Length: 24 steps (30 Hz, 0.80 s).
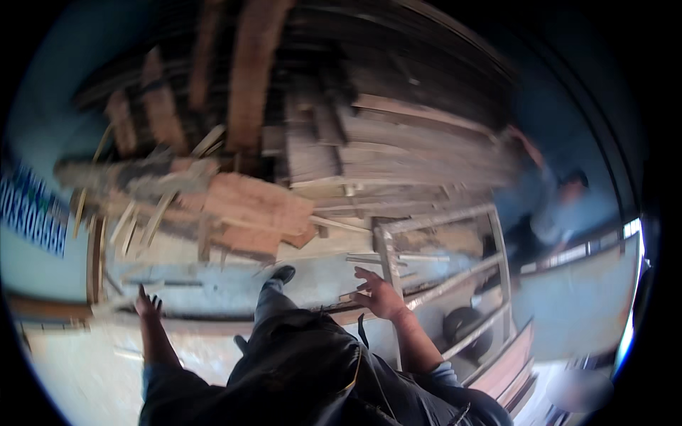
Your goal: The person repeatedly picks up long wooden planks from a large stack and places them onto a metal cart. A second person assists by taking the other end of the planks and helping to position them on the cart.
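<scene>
My left hand (148, 305) hangs out to the left over the floor, slightly blurred, its fingers apart and holding nothing. On the other side my right hand (382, 295) is held out with spread fingers, also holding nothing. It is nearest to the upright of a worn metal frame (387, 255) with crossbars; I cannot tell whether they touch. Ahead of both hands lies a broad reddish-brown wooden board (259, 206) on the near side of a pile of rough planks (419, 156).
Long boards (249, 85) lean at the back of the pile. Thin wood strips (153, 224) stick out at the left. Another person (558, 213) is at the pile's right end. A dark round object (465, 330) shows behind the frame. Pinkish boards (506, 362) lie at lower right.
</scene>
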Motion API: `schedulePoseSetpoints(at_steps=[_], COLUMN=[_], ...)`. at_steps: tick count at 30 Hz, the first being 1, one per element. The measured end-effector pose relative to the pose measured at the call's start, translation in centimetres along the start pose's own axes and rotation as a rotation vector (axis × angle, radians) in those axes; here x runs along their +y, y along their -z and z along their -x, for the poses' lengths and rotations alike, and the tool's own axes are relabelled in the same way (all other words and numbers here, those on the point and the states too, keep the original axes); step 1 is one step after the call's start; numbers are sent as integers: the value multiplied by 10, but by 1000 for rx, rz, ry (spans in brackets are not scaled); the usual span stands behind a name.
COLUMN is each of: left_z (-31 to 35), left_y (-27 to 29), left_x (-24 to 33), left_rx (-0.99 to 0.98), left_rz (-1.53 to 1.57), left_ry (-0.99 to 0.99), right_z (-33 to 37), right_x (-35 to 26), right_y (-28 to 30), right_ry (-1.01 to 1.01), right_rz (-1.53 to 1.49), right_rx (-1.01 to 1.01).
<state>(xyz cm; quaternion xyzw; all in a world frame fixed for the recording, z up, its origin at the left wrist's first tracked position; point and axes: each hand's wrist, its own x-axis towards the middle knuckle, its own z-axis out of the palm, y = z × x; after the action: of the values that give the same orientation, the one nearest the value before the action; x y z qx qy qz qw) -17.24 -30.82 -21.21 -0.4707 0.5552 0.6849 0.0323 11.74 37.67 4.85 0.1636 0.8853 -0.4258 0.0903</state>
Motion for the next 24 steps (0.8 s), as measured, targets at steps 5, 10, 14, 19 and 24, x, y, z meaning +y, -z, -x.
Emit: schedulePoseSetpoints(at_steps=[5,10,14,19,24], left_z=[130,283,344,379,384], left_y=[-171,-368,-527,-715,-847], left_x=[21,76,88,86,91], left_rx=[-445,-911,-1149,-1204,-1155], left_rz=[-56,-192,-310,-436,-577], left_ry=[-207,-382,-364,-303,-42], right_z=[72,105,96,44,8], right_x=[49,75,89,105,96], right_y=[-12,-17,-10,11,45], right_ry=[-169,-342,-354,-426,-485], right_rz=[-145,-305,-394,-457,-475], right_rx=[141,217,344,432,480])
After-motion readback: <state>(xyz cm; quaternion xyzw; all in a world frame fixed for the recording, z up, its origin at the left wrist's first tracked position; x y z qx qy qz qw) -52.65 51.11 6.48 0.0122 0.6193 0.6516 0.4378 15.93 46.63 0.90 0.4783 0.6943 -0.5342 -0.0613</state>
